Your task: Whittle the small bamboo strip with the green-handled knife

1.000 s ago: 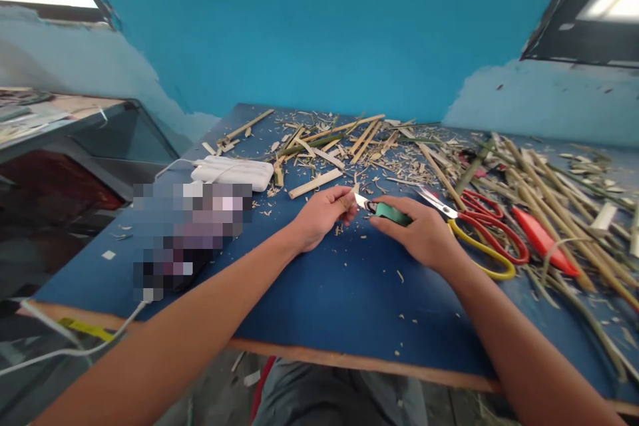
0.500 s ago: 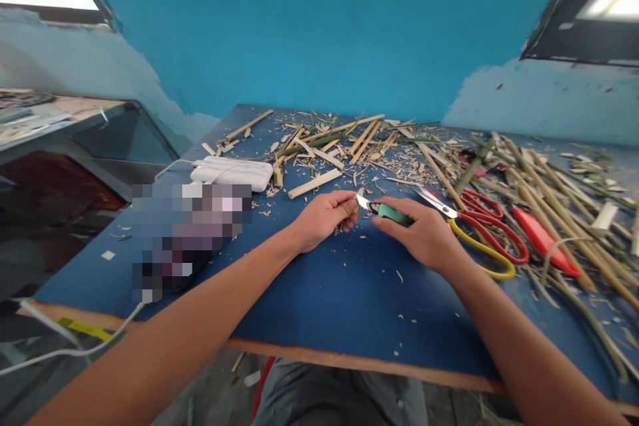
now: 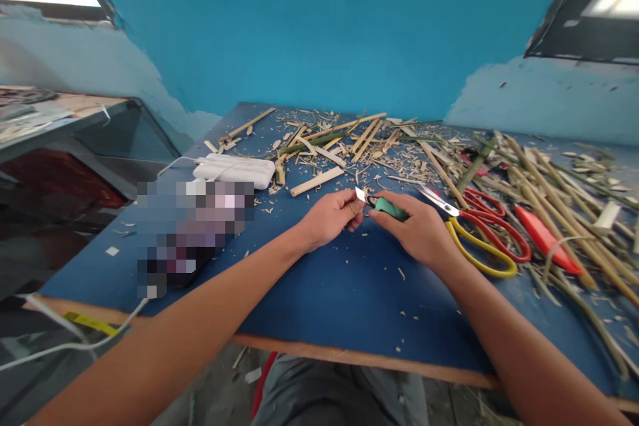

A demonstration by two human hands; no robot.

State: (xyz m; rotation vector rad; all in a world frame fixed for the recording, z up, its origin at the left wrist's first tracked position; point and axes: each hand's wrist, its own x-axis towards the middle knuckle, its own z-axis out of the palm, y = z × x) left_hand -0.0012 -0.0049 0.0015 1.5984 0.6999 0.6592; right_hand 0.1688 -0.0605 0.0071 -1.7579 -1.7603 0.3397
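Note:
My right hand [image 3: 418, 229] is closed round the green handle of a small utility knife [image 3: 388, 208], its short blade pointing left. My left hand [image 3: 329, 216] is pinched shut just left of the blade tip, on a tiny piece I cannot make out. Both hands rest low over the blue table [image 3: 319, 286], almost touching each other at its middle.
Red and yellow scissors [image 3: 479, 233] lie right of my right hand, then a red tool [image 3: 546, 238]. Bamboo sticks and shavings [image 3: 379, 146] cover the back and right. A white power strip [image 3: 234, 170] and a blurred dark object [image 3: 190, 233] sit at the left.
The hands stay together; the knife and both hands shifted very slightly up and left in view as the camera moved a little.

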